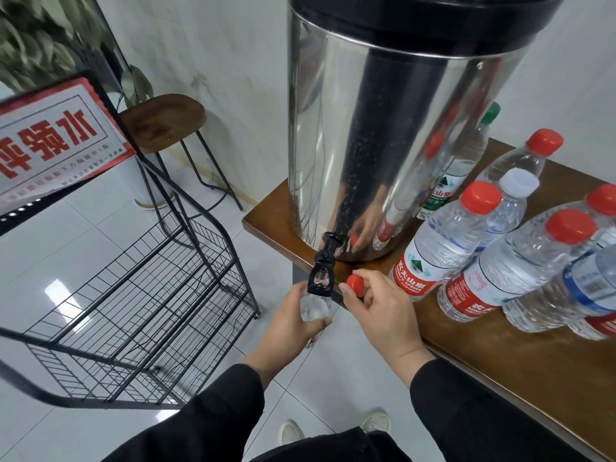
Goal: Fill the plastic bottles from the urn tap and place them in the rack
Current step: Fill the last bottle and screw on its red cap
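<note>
Under the black tap (320, 274) at the foot of the steel urn (393, 135), your left hand (289, 323) grips a clear plastic bottle (314, 308), fingers wrapped round its shoulder, its open mouth right up beneath the spout. Your right hand (383, 311) sits just beside the tap, thumb and forefinger pinching a red cap (355, 285), the other fingers loosely curled. Whether water is running, you can't tell from this angle.

Over on your right, the wooden surface (500, 368) carries the urn and a cluster of capped bottles: red-capped bottles (443, 248) nearest the urn, a white-capped bottle (510, 201) behind them, a blue-labelled bottle (580, 288) at the edge of view, and a green-capped bottle (473, 145) tucked against the urn's far side.

Down to your left stands the black wire rack (133, 295), its tiers showing no bottles, with a red-and-white sign (50, 141) fixed on top. Behind it, a wooden stool (163, 120) and a leafy plant (30, 38).
</note>
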Demonstrator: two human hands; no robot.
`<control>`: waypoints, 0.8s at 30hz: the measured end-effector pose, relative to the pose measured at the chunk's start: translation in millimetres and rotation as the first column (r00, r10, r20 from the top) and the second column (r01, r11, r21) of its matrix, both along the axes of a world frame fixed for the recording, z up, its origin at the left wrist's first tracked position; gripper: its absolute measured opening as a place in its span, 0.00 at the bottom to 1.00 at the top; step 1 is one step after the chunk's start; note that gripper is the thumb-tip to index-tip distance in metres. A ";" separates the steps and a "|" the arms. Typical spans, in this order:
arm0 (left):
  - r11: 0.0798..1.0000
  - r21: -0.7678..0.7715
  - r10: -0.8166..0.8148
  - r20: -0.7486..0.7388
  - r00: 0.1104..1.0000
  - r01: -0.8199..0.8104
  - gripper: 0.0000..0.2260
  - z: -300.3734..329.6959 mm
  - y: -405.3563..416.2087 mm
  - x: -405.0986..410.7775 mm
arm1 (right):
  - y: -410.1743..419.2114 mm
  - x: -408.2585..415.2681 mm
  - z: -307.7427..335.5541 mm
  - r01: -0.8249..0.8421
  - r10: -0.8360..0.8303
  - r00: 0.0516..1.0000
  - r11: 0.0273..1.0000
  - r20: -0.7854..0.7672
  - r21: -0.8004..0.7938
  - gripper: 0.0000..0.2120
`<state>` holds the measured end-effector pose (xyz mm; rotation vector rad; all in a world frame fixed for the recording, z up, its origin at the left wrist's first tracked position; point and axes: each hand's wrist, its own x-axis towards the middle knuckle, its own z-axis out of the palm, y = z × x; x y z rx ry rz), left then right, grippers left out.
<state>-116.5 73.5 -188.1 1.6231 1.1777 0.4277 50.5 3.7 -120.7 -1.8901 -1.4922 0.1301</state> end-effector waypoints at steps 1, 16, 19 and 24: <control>1.000 0.002 0.000 0.002 1.000 0.000 0.34 -0.1 0.1 0.0 | 0.0 -0.1 0.3 -0.001 0.001 1.000 1.000 -0.002 0.000 0.22; 1.000 0.011 -0.010 -0.008 1.000 0.010 0.35 1.1 0.8 -0.5 | 0.4 0.3 0.4 -0.013 0.013 1.000 1.000 0.012 0.008 0.20; 1.000 0.014 -0.015 -0.011 1.000 0.015 0.35 0.2 1.0 -1.0 | 1.0 0.5 -0.3 -0.017 0.016 1.000 1.000 0.011 0.010 0.20; 1.000 0.009 -0.011 -0.026 1.000 0.012 0.35 0.0 1.5 -0.1 | 0.8 -0.2 -0.4 -0.007 0.007 1.000 1.000 0.022 0.015 0.19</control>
